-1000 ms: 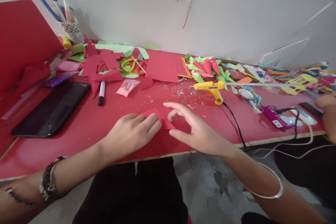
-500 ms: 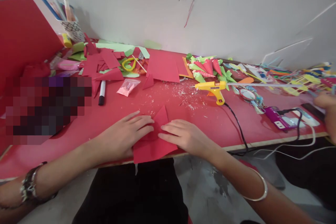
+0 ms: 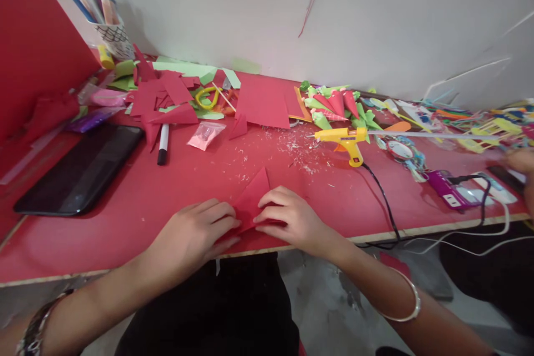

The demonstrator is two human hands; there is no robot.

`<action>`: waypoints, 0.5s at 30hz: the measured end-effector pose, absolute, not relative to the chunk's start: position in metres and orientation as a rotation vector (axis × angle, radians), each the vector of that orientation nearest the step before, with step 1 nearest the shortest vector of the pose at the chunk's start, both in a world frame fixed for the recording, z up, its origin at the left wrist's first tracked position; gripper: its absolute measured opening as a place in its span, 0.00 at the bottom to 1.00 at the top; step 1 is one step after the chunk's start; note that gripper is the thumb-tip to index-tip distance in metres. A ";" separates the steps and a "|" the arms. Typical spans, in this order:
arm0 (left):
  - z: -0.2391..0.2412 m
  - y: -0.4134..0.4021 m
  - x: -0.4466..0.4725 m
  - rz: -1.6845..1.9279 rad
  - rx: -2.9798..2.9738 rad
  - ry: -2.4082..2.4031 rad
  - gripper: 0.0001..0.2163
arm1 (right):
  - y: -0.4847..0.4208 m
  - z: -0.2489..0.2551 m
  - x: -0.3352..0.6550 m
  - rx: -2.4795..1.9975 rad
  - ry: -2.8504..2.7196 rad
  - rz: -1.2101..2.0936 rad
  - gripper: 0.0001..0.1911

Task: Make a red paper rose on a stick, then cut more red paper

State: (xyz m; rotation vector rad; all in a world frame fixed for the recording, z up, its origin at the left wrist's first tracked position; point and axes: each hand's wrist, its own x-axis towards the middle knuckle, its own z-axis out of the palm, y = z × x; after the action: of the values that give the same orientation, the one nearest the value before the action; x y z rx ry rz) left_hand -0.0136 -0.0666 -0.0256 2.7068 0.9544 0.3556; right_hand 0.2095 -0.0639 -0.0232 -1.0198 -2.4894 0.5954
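Observation:
A piece of red paper (image 3: 255, 196), folded with a pointed tip facing away from me, lies on the red tabletop by its front edge. My left hand (image 3: 202, 228) grips the paper's left side, fingers curled and the thumb low near the edge. On the other side, my right hand (image 3: 292, 219) has its bent fingers closed on the paper's right part. The fingers hide the paper's lower corners. Beyond the paper lie small white shreds (image 3: 306, 156) and a clear packet (image 3: 206, 135) with pink contents.
A yellow glue gun (image 3: 348, 142) with a black cord lies right of centre. A black phone (image 3: 79, 172) and a marker (image 3: 163, 144) are at left. Red paper sheets (image 3: 262, 103) and scraps line the wall. Another person's hand (image 3: 521, 161) is at far right, beyond a purple power strip (image 3: 448, 189).
The paper's lower flap, spread toward the table edge before, is now folded up between my hands. My left hand has moved slightly down, its thumb now showing below the paper.

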 end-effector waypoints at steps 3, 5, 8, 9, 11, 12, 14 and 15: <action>-0.031 -0.064 -0.014 0.398 2.574 1.064 0.11 | -0.062 -0.023 0.206 -1.062 -2.451 0.610 0.12; -0.033 -0.063 -0.016 0.411 2.524 1.134 0.12 | -0.060 -0.023 0.204 -1.100 -2.431 0.612 0.12; -0.032 -0.060 -0.017 0.420 2.531 1.223 0.11 | -0.059 -0.025 0.202 -1.165 -2.394 0.604 0.12; -0.031 -0.060 -0.017 0.411 2.545 1.251 0.12 | -0.059 -0.026 0.202 -1.185 -2.383 0.597 0.12; -0.029 -0.059 -0.017 0.370 2.574 1.308 0.12 | -0.058 -0.027 0.201 -1.214 -2.376 0.580 0.12; -0.028 -0.058 -0.016 0.343 2.586 1.340 0.12 | -0.058 -0.027 0.201 -1.223 -2.379 0.571 0.12; -0.027 -0.057 -0.015 0.298 2.608 1.391 0.12 | -0.059 -0.028 0.200 -1.236 -2.390 0.551 0.12; -0.026 -0.056 -0.015 0.283 2.619 1.404 0.12 | -0.059 -0.028 0.200 -1.240 -2.395 0.544 0.12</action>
State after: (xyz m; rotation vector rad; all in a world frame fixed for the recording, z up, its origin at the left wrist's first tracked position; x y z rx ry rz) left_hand -0.0148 -0.0557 -0.0262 2.6190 1.4036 0.2826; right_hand 0.2004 -0.0594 -0.0280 -1.2401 -2.3947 0.5440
